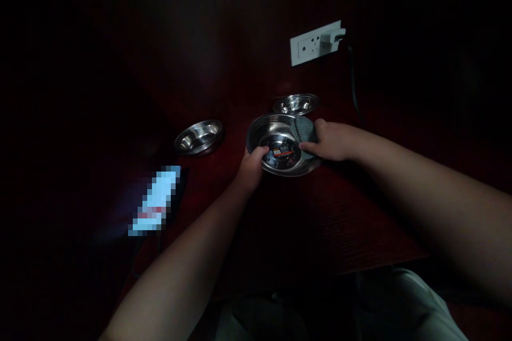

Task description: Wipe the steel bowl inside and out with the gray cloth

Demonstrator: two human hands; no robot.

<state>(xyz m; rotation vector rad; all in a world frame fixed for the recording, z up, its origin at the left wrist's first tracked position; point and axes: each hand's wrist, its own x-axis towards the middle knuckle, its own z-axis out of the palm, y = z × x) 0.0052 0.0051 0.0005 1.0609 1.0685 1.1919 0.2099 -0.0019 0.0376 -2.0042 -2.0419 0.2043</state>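
Note:
A shiny steel bowl [276,129] with a dark printed label in its bottom is tilted toward me above the dark red table. My left hand [254,164] grips its near left rim, thumb inside and fingers hidden underneath. At the right rim, my right hand [332,139] presses a grey-green cloth [304,130] against the bowl's inner wall, with the thumb on the cloth. Just behind the bowl lies another shallow steel bowl [296,103], partly covered by it. Further left, what looks like a small stack of steel bowls [200,137] rests on the table.
A lit screen [158,200], blurred into blocks, lies at the left with a cable by it. On the wall behind is a white socket plate [310,49] with a plug [333,37] in it. A dark cord [353,80] hangs at the right. Much of the surroundings is too dark to see.

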